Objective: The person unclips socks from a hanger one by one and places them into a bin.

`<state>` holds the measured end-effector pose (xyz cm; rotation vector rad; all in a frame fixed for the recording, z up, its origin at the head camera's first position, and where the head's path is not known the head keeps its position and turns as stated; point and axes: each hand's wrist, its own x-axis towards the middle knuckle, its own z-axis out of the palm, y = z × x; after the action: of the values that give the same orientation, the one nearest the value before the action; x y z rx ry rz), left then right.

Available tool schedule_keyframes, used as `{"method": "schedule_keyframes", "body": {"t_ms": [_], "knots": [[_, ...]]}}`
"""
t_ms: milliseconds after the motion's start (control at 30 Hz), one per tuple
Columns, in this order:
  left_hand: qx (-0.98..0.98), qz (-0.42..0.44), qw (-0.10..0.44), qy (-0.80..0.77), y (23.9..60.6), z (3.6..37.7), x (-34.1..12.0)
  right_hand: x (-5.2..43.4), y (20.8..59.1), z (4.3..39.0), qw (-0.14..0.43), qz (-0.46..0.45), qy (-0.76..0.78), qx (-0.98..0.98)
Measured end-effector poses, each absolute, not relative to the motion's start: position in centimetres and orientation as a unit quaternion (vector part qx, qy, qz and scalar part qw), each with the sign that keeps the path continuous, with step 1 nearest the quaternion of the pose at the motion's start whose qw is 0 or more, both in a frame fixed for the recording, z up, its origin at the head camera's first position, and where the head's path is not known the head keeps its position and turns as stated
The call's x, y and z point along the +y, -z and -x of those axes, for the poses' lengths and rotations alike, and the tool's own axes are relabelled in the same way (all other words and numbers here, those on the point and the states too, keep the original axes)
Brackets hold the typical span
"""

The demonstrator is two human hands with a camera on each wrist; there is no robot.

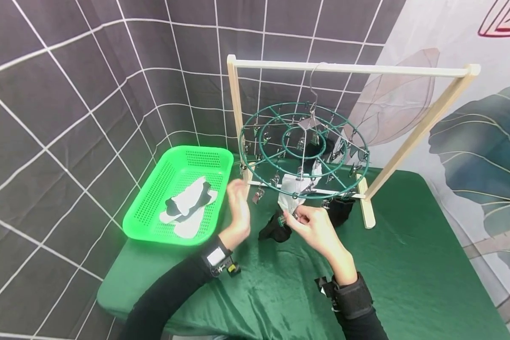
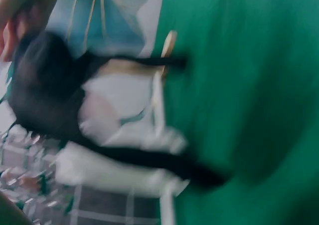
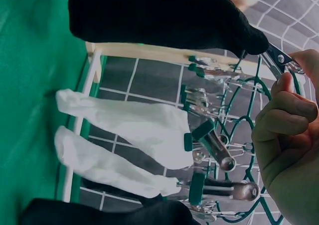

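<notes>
My right hand [image 1: 316, 231] pinches a metal clip [image 3: 279, 60] at the near edge of the round green hanger [image 1: 255, 182]. A black sock [image 3: 159, 15] hangs from that clip. My left hand [image 1: 239, 208], blurred and with its fingers extended, holds nothing and is between the hanger and the green basket [image 1: 129, 222]. White socks [image 3: 139, 130] hang from other clips beyond the right hand, and another black sock [image 1: 340, 211] hangs on the right side. The left wrist view is heavily blurred.
A wooden stand [image 1: 344, 68] carries the hanger by its hook over a green-covered table [image 1: 408, 264]. In the basket lie white and dark grey socks [image 1: 189, 203]. Several spare metal clips [image 1: 258, 194] dangle around the rings. A grey gridded curtain [image 1: 80, 118] backs the left side.
</notes>
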<state>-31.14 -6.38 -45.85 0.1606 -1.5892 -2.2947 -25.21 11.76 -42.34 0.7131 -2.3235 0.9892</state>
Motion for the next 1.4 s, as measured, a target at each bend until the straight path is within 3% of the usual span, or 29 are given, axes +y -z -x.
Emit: {"method": "schedule_keyframes", "body": {"t_ms": [233, 367, 533, 867, 1400], "knots": [[-0.673, -0.004, -0.120, 0.730, 48.8, 28.3, -5.3, 11.8, 42.6, 25.4, 0.254, -0.260, -0.377, -0.852], [-0.669, 0.002, -0.173, 0.722, 48.9, 27.6, -5.4, 11.9, 42.7, 25.4, 0.260, -0.253, -0.366, -0.857], [-0.637, 0.021, -0.174, 0.751, 48.7, 27.4, -5.7, 12.1, 42.9, 25.5, 0.257, -0.248, -0.367, -0.859], [-0.658, 0.090, -0.102, 0.741, 48.3, 27.5, -6.4, 12.1, 43.1, 25.6, 0.307, -0.291, -0.379, -0.823], [-0.729, 0.062, -0.050, 0.680, 44.2, 29.0, -10.3, 12.9, 43.5, 25.2, 0.311, -0.274, -0.391, -0.822]]}}
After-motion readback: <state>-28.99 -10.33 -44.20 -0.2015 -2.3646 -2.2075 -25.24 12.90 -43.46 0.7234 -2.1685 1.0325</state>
